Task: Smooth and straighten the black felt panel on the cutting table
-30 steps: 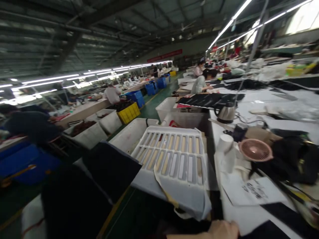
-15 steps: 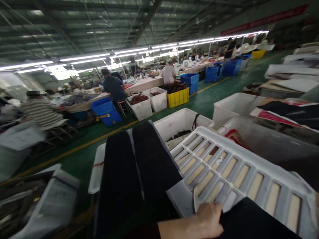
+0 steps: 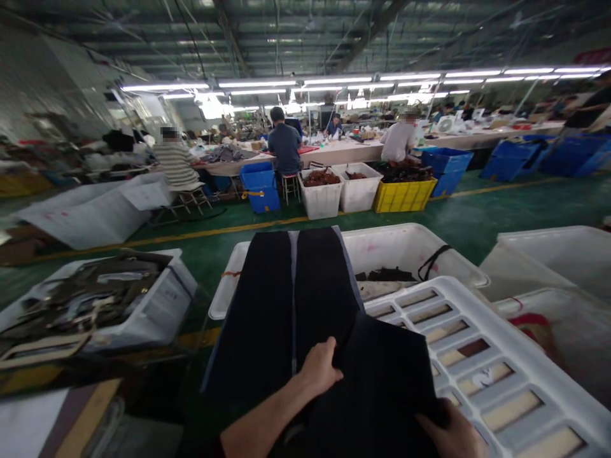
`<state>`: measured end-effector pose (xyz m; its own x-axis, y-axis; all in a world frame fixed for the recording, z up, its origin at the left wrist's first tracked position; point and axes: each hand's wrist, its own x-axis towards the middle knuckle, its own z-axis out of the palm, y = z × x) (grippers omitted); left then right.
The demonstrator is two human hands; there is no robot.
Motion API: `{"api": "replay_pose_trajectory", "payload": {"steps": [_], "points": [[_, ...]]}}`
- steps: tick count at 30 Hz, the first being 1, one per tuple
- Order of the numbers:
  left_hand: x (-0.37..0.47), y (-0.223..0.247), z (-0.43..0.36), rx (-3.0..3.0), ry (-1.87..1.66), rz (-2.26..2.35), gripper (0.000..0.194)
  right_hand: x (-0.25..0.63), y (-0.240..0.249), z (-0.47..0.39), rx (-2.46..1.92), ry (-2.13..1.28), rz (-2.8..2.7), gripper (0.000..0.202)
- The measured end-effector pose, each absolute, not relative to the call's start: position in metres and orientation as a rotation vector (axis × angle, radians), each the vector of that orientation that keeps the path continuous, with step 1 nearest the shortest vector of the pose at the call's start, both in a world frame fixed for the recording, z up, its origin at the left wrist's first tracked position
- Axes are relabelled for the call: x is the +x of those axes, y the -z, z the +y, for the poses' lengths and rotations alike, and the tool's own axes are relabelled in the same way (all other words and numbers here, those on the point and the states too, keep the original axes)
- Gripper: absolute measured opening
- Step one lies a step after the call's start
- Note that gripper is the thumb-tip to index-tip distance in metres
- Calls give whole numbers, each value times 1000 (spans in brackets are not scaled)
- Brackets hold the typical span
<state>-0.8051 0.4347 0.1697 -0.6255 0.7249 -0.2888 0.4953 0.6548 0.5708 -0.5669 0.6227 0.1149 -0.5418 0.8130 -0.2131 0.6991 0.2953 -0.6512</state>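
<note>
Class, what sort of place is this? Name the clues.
Probably a factory workshop: people seated along long worktables, plastic bins of materials on the floor, rows of strip lights overhead.
</note>
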Motion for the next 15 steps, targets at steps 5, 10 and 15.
{"api": "replay_pose_trajectory", "payload": {"steps": [5, 10, 15], "points": [[-883, -165, 429, 842, -661, 2403, 46, -669, -126, 637, -1235, -1096, -2510, 27], [-966, -156, 433, 776, -654, 2403, 47, -759, -117, 650, -1243, -1188, -2509, 26], [-1031, -145, 435, 750, -634, 2378, 44, -823, -94, 659, -1251, -1346, -2492, 37]]}}
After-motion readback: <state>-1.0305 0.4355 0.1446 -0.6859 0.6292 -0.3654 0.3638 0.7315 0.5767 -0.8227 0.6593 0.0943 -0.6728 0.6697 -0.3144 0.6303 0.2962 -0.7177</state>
